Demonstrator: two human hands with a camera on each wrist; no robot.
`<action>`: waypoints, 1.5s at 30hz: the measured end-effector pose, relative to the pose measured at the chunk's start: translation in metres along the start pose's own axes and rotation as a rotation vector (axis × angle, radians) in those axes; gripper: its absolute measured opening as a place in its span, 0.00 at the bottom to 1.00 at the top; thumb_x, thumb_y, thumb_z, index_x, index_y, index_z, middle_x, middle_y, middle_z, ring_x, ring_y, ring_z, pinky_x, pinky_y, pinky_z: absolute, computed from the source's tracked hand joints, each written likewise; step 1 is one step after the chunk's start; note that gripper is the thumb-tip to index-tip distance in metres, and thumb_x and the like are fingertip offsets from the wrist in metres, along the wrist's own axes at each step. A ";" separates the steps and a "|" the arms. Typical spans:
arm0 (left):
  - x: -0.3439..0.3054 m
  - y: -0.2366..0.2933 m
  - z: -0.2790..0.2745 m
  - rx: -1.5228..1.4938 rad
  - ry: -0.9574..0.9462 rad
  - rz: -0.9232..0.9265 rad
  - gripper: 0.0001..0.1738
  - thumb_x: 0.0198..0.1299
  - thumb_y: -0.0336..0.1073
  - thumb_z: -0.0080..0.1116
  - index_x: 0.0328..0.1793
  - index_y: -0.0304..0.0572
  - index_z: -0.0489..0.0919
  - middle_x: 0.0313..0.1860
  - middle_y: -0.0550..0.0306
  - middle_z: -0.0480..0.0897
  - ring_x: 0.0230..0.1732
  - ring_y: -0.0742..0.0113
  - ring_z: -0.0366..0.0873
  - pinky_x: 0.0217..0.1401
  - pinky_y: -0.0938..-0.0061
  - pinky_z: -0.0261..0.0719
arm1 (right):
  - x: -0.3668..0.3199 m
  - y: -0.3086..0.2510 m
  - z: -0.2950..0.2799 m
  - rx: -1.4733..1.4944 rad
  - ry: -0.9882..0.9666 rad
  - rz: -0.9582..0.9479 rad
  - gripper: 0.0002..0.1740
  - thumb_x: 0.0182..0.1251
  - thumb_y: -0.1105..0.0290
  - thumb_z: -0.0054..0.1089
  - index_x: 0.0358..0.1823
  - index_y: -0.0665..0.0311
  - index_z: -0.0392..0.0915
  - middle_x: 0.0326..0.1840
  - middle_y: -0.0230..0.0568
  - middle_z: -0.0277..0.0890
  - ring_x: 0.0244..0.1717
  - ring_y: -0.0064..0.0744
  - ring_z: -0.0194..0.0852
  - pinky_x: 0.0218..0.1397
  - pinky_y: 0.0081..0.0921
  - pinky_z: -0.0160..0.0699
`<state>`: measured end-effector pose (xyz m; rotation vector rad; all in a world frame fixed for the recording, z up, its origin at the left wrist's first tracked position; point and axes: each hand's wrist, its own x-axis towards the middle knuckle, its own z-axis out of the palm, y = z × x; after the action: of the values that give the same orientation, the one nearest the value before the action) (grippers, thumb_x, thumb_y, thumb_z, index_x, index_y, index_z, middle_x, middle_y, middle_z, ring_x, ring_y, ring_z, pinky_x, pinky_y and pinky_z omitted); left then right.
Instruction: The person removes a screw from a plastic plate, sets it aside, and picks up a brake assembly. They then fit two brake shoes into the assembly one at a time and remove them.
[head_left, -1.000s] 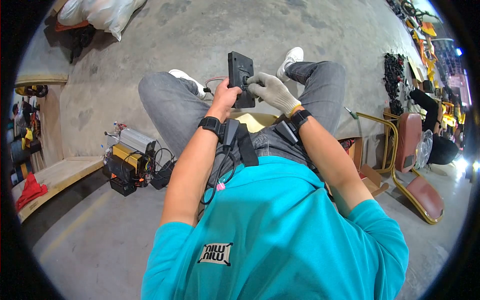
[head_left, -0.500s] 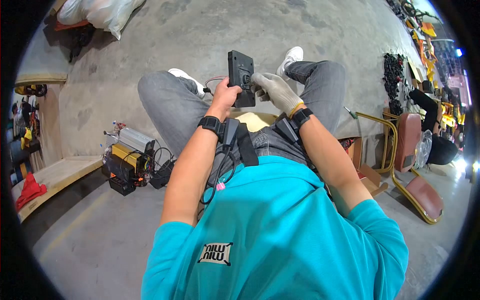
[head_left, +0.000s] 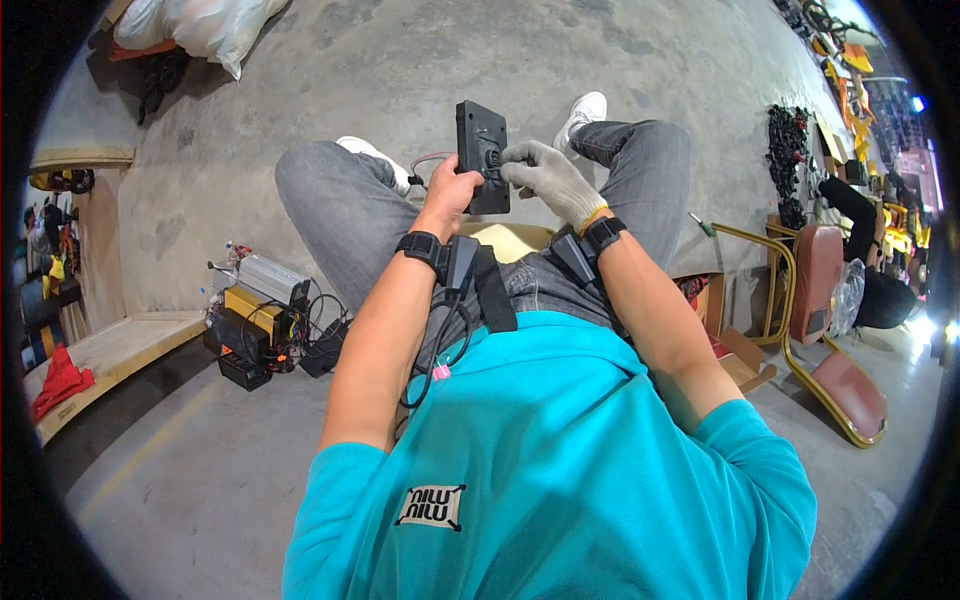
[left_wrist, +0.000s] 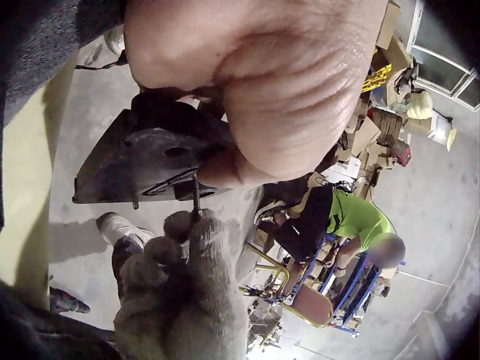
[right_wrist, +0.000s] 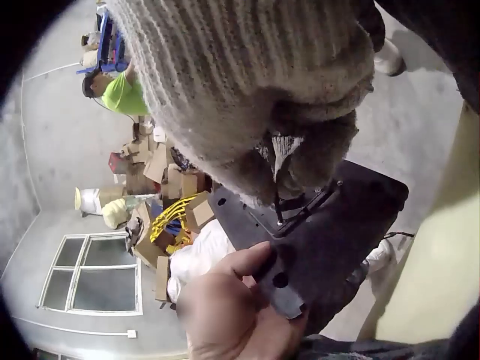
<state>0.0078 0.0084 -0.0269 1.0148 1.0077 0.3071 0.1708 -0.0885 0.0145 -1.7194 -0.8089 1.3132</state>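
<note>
A bare left hand [head_left: 450, 192] grips the edge of a flat black case [head_left: 485, 128] between both hands, while the gloved right hand [head_left: 551, 182], fingers curled, pinches a thin rod [left_wrist: 196, 196] against the case's face, near the left thumb.

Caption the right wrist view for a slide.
Gloved right hand pinching a thin rod at a black panel held by the bare left hand.

Grey concrete floor [head_left: 380, 60], stained in patches, spreads around me. A low wooden board [head_left: 120, 358] lies on my left, a gold-framed chair [head_left: 850, 390] on my right. A pale wall [right_wrist: 37, 232] holds a white-framed window [right_wrist: 94, 272]; bright lights [head_left: 918, 104] glare at far right.
</note>
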 end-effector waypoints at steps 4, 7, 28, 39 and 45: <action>0.002 -0.002 0.000 0.003 0.004 0.006 0.14 0.56 0.22 0.52 0.49 0.33 0.79 0.42 0.55 0.83 0.40 0.65 0.81 0.48 0.69 0.80 | 0.001 0.005 0.000 -0.088 0.016 -0.062 0.21 0.62 0.65 0.65 0.53 0.71 0.79 0.39 0.38 0.82 0.35 0.24 0.79 0.40 0.22 0.80; 0.003 -0.004 0.000 -0.016 0.012 0.011 0.15 0.54 0.23 0.54 0.49 0.35 0.80 0.38 0.57 0.82 0.36 0.68 0.78 0.42 0.71 0.77 | 0.003 0.007 0.001 -0.147 0.050 -0.110 0.19 0.61 0.66 0.65 0.50 0.71 0.82 0.37 0.40 0.84 0.34 0.25 0.81 0.40 0.24 0.80; -0.006 0.013 -0.004 -0.243 0.038 -0.048 0.24 0.71 0.41 0.58 0.67 0.33 0.72 0.50 0.55 0.82 0.45 0.69 0.81 0.47 0.74 0.79 | 0.003 0.010 0.000 -0.356 0.138 -0.279 0.13 0.65 0.67 0.64 0.45 0.69 0.82 0.30 0.35 0.82 0.28 0.21 0.77 0.35 0.23 0.78; -0.006 0.010 -0.006 -0.182 -0.036 -0.034 0.19 0.71 0.46 0.58 0.62 0.48 0.75 0.46 0.65 0.82 0.46 0.73 0.77 0.49 0.69 0.72 | 0.004 0.004 0.000 -0.367 0.113 -0.093 0.15 0.68 0.62 0.61 0.45 0.69 0.81 0.30 0.37 0.81 0.27 0.21 0.77 0.32 0.22 0.76; -0.005 0.009 -0.006 -0.155 0.003 -0.031 0.19 0.72 0.46 0.58 0.62 0.48 0.75 0.47 0.66 0.82 0.48 0.73 0.77 0.51 0.69 0.70 | 0.005 0.016 0.002 -0.399 0.262 -0.435 0.15 0.66 0.65 0.64 0.46 0.69 0.79 0.33 0.38 0.83 0.28 0.22 0.78 0.34 0.24 0.78</action>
<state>0.0023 0.0135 -0.0179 0.8581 0.9859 0.3555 0.1701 -0.0909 -0.0020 -1.8290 -1.2618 0.6480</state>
